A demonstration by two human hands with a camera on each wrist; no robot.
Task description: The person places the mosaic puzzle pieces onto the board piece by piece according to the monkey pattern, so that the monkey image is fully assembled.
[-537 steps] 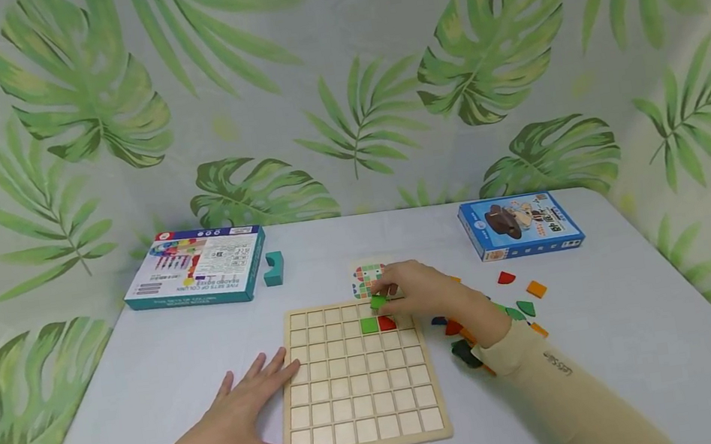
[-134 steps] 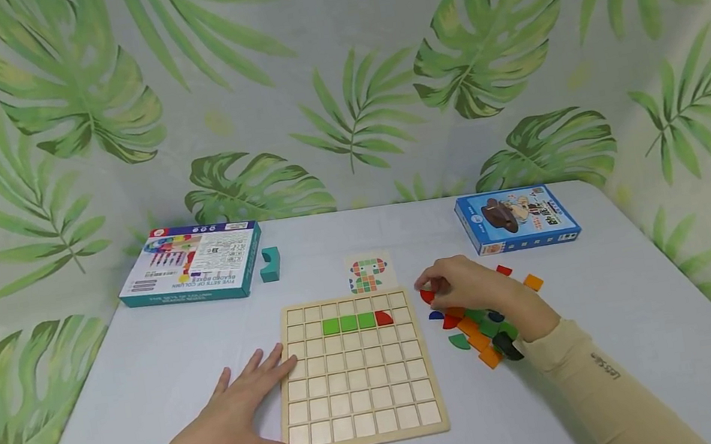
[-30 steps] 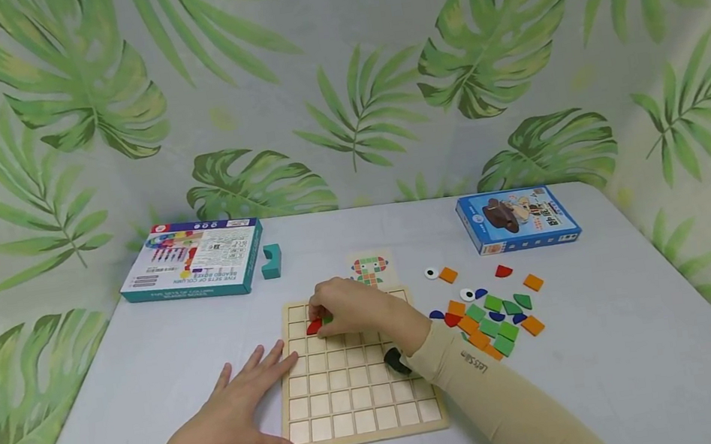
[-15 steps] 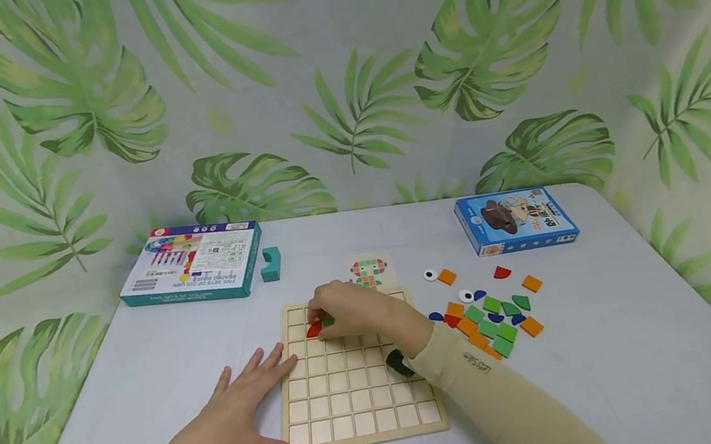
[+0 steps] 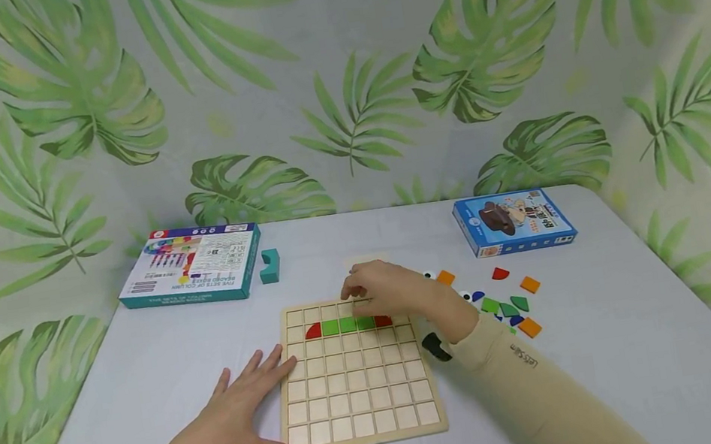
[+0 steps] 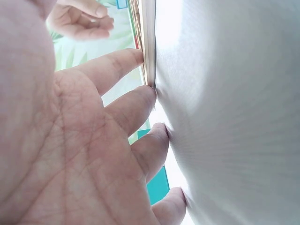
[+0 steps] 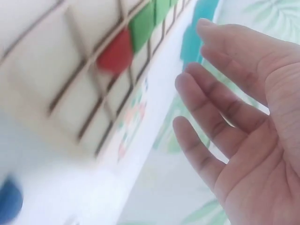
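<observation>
The left hand (image 5: 236, 421), spread, touches the left edge of the pale wooden grid board (image 5: 357, 381), short of the white table's (image 5: 655, 362) far edge; the right hand (image 5: 390, 287), loosely bent, hovers above. Flat green square tiles (image 5: 347, 325) separate red quarter-round tiles (image 5: 313, 331).

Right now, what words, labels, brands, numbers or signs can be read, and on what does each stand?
"FIVE SETS OF COLUMN": upside down, on the teal-edged box.
"BEADED BOXES": upside down, same box.
"Let's Slim", as best I can read it: on the right sleeve.
Too small or blurred: the teal-edged box's other print, the blue box's lettering.
</observation>
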